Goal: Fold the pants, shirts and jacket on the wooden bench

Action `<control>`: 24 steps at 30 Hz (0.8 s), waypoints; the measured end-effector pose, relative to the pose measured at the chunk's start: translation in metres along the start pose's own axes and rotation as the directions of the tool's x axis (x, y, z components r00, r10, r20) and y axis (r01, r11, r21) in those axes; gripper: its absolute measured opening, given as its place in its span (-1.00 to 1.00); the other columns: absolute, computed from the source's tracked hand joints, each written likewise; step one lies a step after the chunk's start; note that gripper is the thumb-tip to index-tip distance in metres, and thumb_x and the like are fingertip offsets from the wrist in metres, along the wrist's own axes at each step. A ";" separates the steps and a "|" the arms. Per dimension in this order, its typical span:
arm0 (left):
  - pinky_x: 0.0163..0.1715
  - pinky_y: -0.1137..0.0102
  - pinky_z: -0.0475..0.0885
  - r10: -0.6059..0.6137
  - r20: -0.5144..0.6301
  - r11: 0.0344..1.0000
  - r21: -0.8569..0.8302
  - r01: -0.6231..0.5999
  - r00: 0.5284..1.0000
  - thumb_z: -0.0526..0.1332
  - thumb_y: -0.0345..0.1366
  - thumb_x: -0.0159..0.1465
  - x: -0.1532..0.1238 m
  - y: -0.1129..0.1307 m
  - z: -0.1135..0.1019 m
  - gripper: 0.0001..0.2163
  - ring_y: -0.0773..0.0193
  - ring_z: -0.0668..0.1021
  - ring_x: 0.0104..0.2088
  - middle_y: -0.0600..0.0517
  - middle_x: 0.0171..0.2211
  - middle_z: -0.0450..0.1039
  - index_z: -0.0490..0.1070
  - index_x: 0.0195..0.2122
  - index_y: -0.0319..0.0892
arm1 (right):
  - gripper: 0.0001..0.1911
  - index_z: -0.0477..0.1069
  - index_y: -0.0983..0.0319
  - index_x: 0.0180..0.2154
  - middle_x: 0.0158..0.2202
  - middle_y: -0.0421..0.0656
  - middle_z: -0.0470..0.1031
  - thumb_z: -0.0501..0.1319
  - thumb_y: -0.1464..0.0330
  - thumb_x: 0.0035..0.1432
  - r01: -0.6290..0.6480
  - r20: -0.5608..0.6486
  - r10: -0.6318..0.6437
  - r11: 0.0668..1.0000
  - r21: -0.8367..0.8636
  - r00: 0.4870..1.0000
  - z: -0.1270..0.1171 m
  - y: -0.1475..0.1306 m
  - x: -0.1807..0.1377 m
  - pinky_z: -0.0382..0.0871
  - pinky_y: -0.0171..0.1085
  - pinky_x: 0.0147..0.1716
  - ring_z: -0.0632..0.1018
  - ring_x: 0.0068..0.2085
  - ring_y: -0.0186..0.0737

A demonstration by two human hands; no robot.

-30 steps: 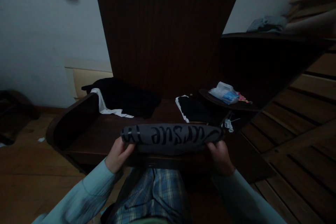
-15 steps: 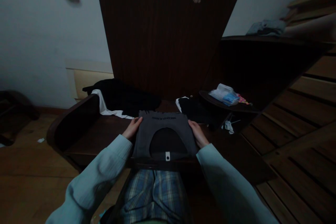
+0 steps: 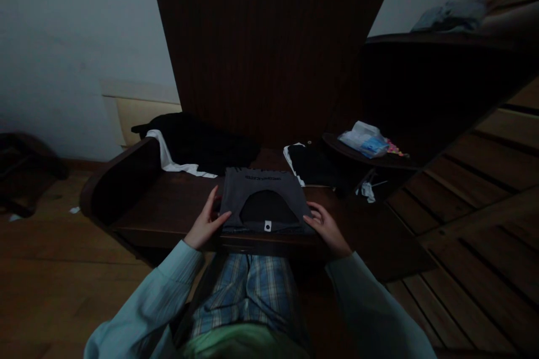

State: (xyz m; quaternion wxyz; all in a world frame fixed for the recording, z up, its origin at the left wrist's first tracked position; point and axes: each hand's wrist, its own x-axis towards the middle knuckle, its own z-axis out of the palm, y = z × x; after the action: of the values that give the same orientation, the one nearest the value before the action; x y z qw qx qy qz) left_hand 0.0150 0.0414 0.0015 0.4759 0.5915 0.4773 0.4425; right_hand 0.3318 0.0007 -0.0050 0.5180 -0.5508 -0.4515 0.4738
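A folded grey T-shirt (image 3: 261,193) lies flat on the dark wooden table (image 3: 168,210), collar toward me, with a small white tag at the neck. My left hand (image 3: 206,221) rests against the shirt's near left corner, fingers spread. On the other side, my right hand (image 3: 326,224) touches the near right corner, fingers also apart. Neither hand grips the cloth. Light blue sleeves cover both arms.
A black and white garment pile (image 3: 193,148) lies at the table's back left, and another folded dark garment (image 3: 311,165) at the back right. A round side shelf (image 3: 379,160) bears a plastic bag (image 3: 364,140). A dark wardrobe (image 3: 269,50) stands behind; wooden slats (image 3: 484,190) run along the right.
One second ago I held the rolled shirt up in both hands. It was then laid flat on the table, and my hands have slid from its far corners back to its near corners.
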 end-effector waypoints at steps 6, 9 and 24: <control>-0.35 0.41 0.41 0.065 -0.077 0.988 -0.134 -0.075 0.995 0.27 -0.17 -0.05 0.001 -0.007 0.002 -0.26 0.37 0.48 -0.38 -0.09 0.01 0.21 -0.03 0.15 -0.05 | -0.45 0.26 0.16 -0.24 -0.29 -0.16 0.42 0.36 0.17 -0.34 0.115 -0.099 -0.111 0.993 0.035 0.989 0.000 0.004 0.002 0.39 -0.23 -0.34 0.49 -0.37 -0.25; -0.38 0.42 0.40 0.075 -0.101 0.989 -0.120 -0.087 0.992 0.27 -0.17 -0.04 -0.002 -0.007 0.001 -0.39 0.34 0.47 -0.37 -0.09 -0.03 0.26 0.13 0.05 -0.12 | -0.48 0.30 0.17 -0.29 -0.27 -0.15 0.40 0.36 0.15 -0.35 0.138 -0.148 -0.134 0.990 0.021 0.980 -0.004 0.006 0.001 0.38 -0.24 -0.34 0.47 -0.37 -0.26; -0.10 0.27 0.30 0.207 -0.071 0.889 0.429 -0.158 0.976 0.05 -0.01 0.09 -0.017 -0.001 -0.003 -0.69 0.13 0.42 -0.13 -0.12 -0.17 0.33 0.28 -0.54 -0.18 | -0.56 0.35 0.23 -0.64 -0.48 -0.16 0.26 0.16 -0.04 -0.17 0.252 0.061 -0.253 0.856 -0.451 0.966 0.001 0.002 -0.005 0.22 -0.28 -0.38 0.37 -0.36 -0.19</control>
State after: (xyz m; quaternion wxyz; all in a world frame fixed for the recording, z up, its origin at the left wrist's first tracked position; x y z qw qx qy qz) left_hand 0.0096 0.0254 0.0002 0.2654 0.6960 0.5302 0.4050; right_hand 0.3298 -0.0037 -0.0071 0.4324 -0.5928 -0.6179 0.2827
